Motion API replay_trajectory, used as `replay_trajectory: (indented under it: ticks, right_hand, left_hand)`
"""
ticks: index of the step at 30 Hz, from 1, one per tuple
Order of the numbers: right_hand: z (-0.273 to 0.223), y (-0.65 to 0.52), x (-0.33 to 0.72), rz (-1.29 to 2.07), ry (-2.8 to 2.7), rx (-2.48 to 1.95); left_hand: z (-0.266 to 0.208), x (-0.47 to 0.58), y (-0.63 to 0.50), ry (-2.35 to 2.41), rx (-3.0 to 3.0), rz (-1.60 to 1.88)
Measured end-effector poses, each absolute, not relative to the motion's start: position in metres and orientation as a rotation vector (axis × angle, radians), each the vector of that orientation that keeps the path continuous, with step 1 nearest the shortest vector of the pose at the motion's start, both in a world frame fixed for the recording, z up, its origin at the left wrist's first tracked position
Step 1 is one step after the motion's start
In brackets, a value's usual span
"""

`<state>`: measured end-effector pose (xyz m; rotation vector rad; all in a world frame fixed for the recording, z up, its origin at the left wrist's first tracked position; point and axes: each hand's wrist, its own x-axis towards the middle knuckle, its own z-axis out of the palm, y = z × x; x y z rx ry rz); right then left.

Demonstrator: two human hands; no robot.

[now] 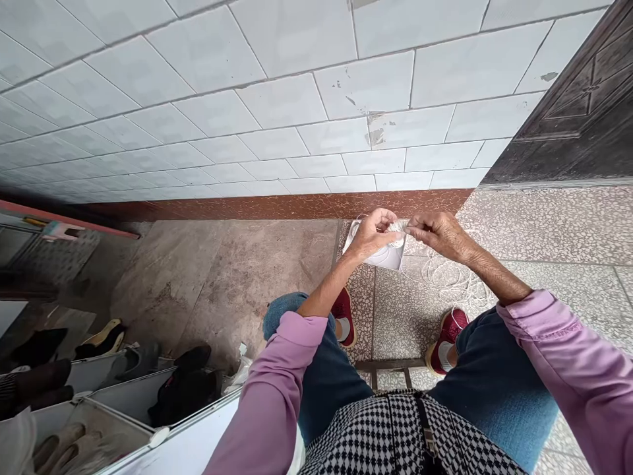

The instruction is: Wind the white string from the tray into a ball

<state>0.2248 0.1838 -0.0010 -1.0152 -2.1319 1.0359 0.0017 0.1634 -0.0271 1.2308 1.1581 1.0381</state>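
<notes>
My left hand [372,233] has its fingers curled round a small white bundle of cord [396,235]. Right beside it, my right hand [439,234] is closed in a pinch at the bundle's right side, where a strand of the cord seems to be; the fingertips partly hide it. Below both hands a shallow white box [388,258] rests on the floor, with cord looped over its left end. More white cord [452,277] lies in loose coils on the tiles to the right, reaching toward my right shoe.
My red shoes [349,316] stand on the speckled floor [395,310]. A white tiled wall [277,145] rises ahead, with a dark door [583,125] at right. At lower left is a rack [123,422] holding several shoes.
</notes>
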Motion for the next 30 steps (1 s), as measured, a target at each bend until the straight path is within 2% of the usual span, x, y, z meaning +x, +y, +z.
replay_trajectory:
  ticks: [3, 7, 12, 18, 23, 30]
  right_hand:
    - [0.001, 0.19, 0.228, 1.116, -2.023, -1.01]
    - [0.001, 0.193, 0.228, 1.406, -1.801, -0.924]
    - [-0.006, 0.197, 0.231, 1.69, -1.685, -0.906]
    - [-0.028, 0.212, 0.254, 1.994, -1.968, -1.049]
    - [-0.037, 0.217, 0.282, 2.056, -2.002, -1.213]
    - [-0.037, 0.216, 0.338, 1.86, -1.553, -1.474]
  left_hand:
    - [-0.021, 0.001, 0.158, 0.98, 1.108, 0.892]
    - [-0.011, 0.001, 0.151, 0.737, 0.879, 0.855]
    - [0.0, -0.005, 0.15, 0.639, 0.75, 1.029]
    - [0.011, -0.024, 0.153, 0.638, 0.639, 1.277]
    - [0.022, -0.047, 0.157, 0.677, 0.473, 1.479]
    - [0.026, -0.094, 0.161, 0.779, 0.341, 1.717]
